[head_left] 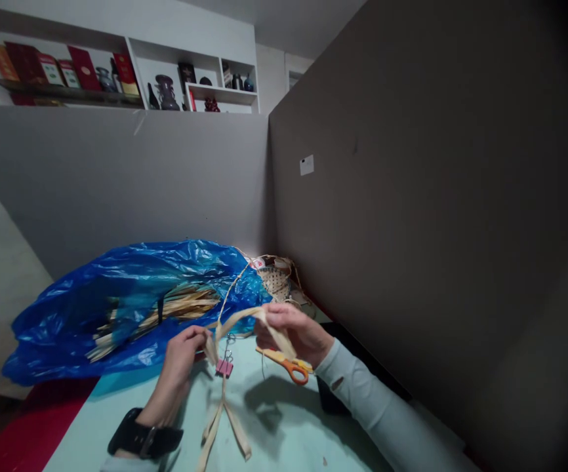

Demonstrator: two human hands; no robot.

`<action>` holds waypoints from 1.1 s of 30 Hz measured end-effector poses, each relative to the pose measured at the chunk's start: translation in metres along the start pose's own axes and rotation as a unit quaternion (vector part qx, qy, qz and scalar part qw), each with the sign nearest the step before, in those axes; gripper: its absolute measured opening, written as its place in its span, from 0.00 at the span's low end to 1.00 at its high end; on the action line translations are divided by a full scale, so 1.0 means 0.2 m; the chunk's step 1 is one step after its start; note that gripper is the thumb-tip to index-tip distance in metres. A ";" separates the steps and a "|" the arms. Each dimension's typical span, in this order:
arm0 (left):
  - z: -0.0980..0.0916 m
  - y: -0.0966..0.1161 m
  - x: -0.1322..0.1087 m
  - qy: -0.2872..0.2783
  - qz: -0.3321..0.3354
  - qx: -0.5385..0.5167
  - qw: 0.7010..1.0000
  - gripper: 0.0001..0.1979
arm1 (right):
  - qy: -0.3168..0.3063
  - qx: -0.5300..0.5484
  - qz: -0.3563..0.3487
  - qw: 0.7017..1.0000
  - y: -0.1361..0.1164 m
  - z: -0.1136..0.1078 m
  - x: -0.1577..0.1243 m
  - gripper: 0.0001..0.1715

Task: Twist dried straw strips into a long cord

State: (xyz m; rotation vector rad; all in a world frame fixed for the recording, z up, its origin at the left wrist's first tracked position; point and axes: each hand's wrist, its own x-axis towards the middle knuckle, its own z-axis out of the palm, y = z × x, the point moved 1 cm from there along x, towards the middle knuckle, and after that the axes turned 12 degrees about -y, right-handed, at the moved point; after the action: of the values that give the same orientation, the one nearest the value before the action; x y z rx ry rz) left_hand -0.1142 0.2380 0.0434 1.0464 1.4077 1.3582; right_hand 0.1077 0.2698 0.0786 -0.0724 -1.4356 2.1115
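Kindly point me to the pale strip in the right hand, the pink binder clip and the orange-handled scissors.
Pale strip (243,315): head view, on its arched part.
Pink binder clip (224,368): head view, on its body.
Orange-handled scissors (288,364): head view, on the handle.

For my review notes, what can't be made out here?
In the head view:
- Right hand: some fingers hidden behind the pale strip.
- Lower-left strand: end cut off by the bottom edge.
- Black object: partly covered by the right sleeve.
- Wall card: markings too small.
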 end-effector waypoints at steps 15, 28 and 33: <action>0.03 0.10 -0.03 -0.024 -0.039 -0.190 0.981 0.04 | 0.244 0.049 -0.038 0.968 0.07 -0.16 0.06 0.14; 0.25 0.06 -0.13 -0.131 0.018 -0.015 0.991 0.18 | 0.159 -0.209 -0.028 0.965 0.19 -0.02 0.07 0.15; 0.26 0.06 -0.13 -0.123 0.031 0.022 0.992 0.13 | 0.198 -0.248 -0.003 0.948 0.19 -0.03 0.06 0.14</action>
State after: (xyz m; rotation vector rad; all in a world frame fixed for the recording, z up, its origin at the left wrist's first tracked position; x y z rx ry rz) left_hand -0.0580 0.2250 0.0557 1.2506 1.2349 1.2009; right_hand 0.0827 0.2711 0.0461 -0.6461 -1.6613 1.5619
